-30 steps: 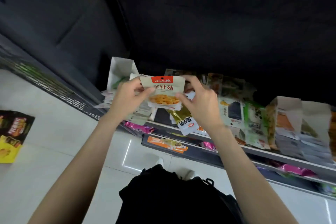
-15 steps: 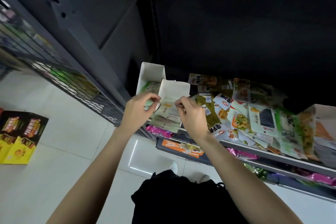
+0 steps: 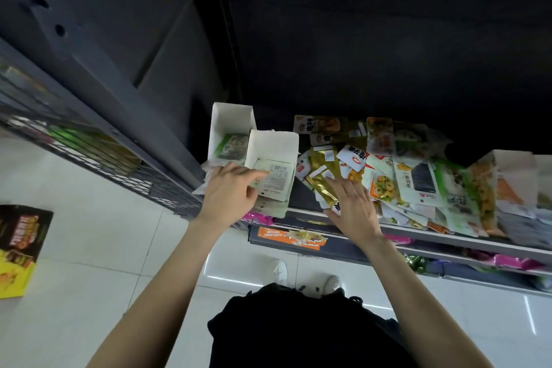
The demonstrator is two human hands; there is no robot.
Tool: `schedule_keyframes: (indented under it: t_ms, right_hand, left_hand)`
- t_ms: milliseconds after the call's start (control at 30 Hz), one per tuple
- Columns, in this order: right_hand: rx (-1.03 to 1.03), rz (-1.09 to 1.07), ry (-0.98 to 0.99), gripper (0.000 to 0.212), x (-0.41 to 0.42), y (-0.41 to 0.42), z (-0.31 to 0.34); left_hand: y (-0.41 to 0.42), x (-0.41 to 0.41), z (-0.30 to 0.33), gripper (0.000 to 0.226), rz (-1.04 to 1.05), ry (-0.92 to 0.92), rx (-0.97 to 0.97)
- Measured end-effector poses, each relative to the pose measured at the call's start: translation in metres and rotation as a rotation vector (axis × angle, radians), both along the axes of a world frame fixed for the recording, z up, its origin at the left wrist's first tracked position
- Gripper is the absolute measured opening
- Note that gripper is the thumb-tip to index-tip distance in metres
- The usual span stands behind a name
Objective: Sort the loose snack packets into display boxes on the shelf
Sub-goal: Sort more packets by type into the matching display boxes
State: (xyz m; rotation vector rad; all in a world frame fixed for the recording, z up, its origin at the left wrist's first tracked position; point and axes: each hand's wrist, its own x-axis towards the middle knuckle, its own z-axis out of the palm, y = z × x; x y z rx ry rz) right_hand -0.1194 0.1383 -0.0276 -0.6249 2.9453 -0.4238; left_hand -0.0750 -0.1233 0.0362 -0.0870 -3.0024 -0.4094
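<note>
Snack packet [image 3: 274, 179] under left grip [image 3: 230, 194] fingertips, fingers loose

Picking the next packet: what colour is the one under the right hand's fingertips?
Shiny gold packet, head view.
</note>
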Motion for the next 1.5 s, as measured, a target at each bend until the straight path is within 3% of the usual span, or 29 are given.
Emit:
schedule_keyframes:
  t_ms: [67,133,333,433,500,567,667,733,833,900,1000,1100,1233,1267,1367,1500]
  right_hand:
    - [0.250,0.073,-0.133,0.094,0.005,0.012,-0.012]
    - [0.304,0.046,-0.153,0.094,0.011,0.014,-0.018]
    - [0.133,-0.115,0.255,0.050,0.023,0.021,0.005]
    - [-0.115,-0.163,0.396,0.025,0.021,0.028,0.029]
    - [-0.329,-0.172,0.374,0.016,0.019,0.033,0.055]
    - [-0.588,-0.272,0.215,0.019,0.019,0.039,0.081]
    - [-0.957,-0.428,-0.079,0.026,0.019,0.052,0.104]
    - [-1.075,-0.490,-0.233,0.026,0.021,0.069,0.108]
    - [-0.988,-0.462,-0.437,0.022,0.025,0.102,0.109]
    - [-0.945,-0.484,-0.397,0.015,0.028,0.129,0.110]
    - [-0.962,-0.577,-0.239,0.011,0.031,0.185,0.110]
    - [-0.964,-0.731,-0.028,0.008,0.032,0.259,0.105]
    - [-0.774,-0.862,0.347,0.010,0.026,0.345,0.105]
    - [-0.660,-0.856,0.431,0.010,0.021,0.360,0.105]
    - [-0.388,-0.779,0.560,0.010,0.002,0.390,0.098]
    - [-0.303,-0.645,0.546,0.015,-0.022,0.400,0.076]
  left_hand:
    - [0.008,0.002,0.005,0.031,0.009,0.067,0.132]
    - [0.019,0.001,0.009,0.028,0.025,0.104,0.239]
    - [0.053,-0.016,0.006,0.028,-0.134,-0.038,0.304]
    - [0.074,-0.033,0.008,0.052,-0.272,-0.113,0.243]
    - [0.089,-0.044,0.013,0.064,-0.412,-0.144,0.173]
    - [0.099,-0.054,0.021,0.060,-0.503,-0.263,0.253]
    - [0.110,-0.060,0.033,0.052,-0.477,-0.580,0.481]
    - [0.118,-0.063,0.034,0.060,-0.439,-0.630,0.545]
    - [0.142,-0.066,0.035,0.060,-0.426,-0.671,0.595]
    - [0.169,-0.071,0.037,0.054,-0.443,-0.666,0.617]
    - [0.220,-0.079,0.039,0.030,-0.376,-0.526,0.702]
    - [0.277,-0.086,0.034,0.006,-0.178,-0.314,0.935]
    - [0.354,-0.094,0.007,0.004,-0.034,-0.186,0.929]
    - [0.372,-0.096,-0.001,0.005,-0.021,-0.195,0.886]
    - [0.419,-0.101,-0.021,0.037,0.016,-0.342,0.768]
    - [0.458,-0.102,-0.034,0.072,0.060,-0.482,0.628]
